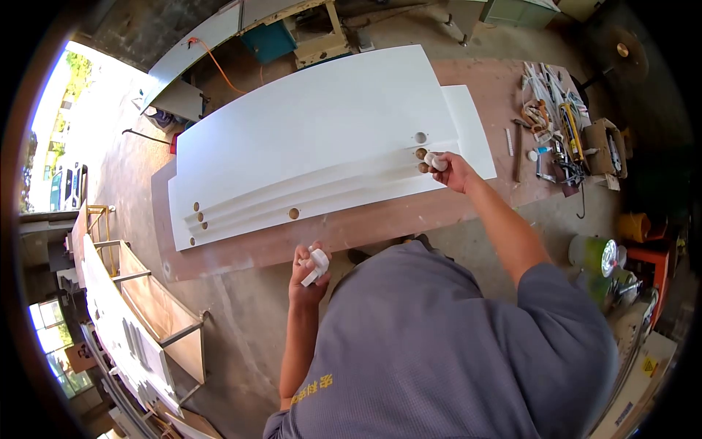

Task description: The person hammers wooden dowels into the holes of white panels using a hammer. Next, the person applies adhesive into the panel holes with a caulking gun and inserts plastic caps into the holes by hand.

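Note:
White panels lie stacked and overlapping on a brown work table, with round holes near their ends. At the right end, my right hand is closed on a small white rounded piece beside the brown holes. Whether that piece touches the panel I cannot tell. My left hand is raised off the table's front edge, fingers curled round white plastic-looking pieces. Their exact kind is too small to make out. Another round hole sits in the front panel, between my hands.
Hand tools, a yellow caulking gun and white strips crowd the right end of the table. A cardboard box stands at its edge. More panels rest on a metal frame at lower left. A green machine is at right.

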The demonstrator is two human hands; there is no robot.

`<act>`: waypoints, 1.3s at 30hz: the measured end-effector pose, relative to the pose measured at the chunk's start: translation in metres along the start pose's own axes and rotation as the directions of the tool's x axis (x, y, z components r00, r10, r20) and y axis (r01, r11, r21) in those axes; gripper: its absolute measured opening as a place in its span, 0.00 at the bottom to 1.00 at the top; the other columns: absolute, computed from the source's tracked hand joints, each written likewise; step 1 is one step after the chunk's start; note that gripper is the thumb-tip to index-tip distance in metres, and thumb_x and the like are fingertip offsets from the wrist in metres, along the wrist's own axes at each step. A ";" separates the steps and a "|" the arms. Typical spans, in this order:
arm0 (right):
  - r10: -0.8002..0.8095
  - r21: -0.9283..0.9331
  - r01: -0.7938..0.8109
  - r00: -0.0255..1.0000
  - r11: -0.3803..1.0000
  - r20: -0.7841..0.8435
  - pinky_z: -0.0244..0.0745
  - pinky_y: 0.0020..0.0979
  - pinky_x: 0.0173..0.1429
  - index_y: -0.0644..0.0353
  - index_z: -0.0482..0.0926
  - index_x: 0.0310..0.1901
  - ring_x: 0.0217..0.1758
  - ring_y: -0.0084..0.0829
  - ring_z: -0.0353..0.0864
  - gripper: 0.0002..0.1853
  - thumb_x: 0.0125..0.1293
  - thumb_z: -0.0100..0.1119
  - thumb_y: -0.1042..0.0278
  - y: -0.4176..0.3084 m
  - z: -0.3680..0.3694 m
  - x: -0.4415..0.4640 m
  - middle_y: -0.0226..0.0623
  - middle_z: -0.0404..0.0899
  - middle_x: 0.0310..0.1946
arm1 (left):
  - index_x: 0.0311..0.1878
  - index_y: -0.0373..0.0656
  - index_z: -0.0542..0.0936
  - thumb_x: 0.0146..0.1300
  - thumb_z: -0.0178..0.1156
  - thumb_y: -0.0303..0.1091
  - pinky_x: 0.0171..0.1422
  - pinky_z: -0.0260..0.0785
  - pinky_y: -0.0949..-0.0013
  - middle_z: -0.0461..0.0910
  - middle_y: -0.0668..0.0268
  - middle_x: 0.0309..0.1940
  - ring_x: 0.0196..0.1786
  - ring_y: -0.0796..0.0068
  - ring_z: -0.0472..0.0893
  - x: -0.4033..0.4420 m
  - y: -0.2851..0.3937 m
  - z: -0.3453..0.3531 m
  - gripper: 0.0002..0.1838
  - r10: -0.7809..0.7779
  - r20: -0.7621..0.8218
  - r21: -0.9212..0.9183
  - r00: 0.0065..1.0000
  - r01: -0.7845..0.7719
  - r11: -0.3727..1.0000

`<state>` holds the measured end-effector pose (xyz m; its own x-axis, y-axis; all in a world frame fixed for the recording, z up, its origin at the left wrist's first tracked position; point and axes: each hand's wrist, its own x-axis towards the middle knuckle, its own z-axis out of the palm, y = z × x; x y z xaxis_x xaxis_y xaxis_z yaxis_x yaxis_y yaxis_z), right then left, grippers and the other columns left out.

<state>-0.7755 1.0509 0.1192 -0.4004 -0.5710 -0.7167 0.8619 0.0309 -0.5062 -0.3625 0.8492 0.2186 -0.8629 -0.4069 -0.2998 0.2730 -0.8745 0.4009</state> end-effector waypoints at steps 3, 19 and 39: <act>-0.139 0.004 0.139 0.989 0.990 0.040 0.79 0.25 0.37 0.61 0.76 0.56 0.35 0.25 0.81 0.14 0.70 0.53 0.71 0.015 -0.013 0.015 0.33 0.81 0.39 | 0.44 0.52 0.71 0.62 0.64 0.26 0.25 0.67 0.78 0.67 0.67 0.55 0.52 0.67 0.75 -0.010 -0.002 0.001 0.13 0.005 -0.040 0.013 0.999 -0.004 1.000; -0.793 -0.843 0.290 0.562 0.454 -0.233 0.77 0.29 0.35 0.63 0.85 0.36 0.32 0.27 0.82 0.07 0.61 0.57 0.74 0.033 0.017 0.043 0.34 0.84 0.29 | 0.44 0.52 0.71 0.63 0.64 0.26 0.25 0.67 0.78 0.67 0.67 0.53 0.52 0.69 0.74 -0.027 0.004 0.002 0.13 0.043 -0.090 0.044 0.995 -0.039 0.998; -0.757 -0.946 0.214 0.567 -0.245 0.325 0.79 0.43 0.42 0.49 0.85 0.37 0.39 0.41 0.83 0.06 0.63 0.60 0.63 0.039 0.012 0.025 0.34 0.83 0.35 | 0.45 0.51 0.71 0.66 0.60 0.25 0.26 0.69 0.79 0.69 0.66 0.53 0.53 0.68 0.76 -0.028 0.007 -0.008 0.10 0.080 -0.033 -0.004 0.996 -0.080 0.997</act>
<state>-0.7487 1.0277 0.0871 -0.7786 -0.6134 0.1325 -0.5911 0.6460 -0.4830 -0.3327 0.8524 0.2227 -0.8238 -0.4838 -0.2955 0.3430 -0.8404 0.4197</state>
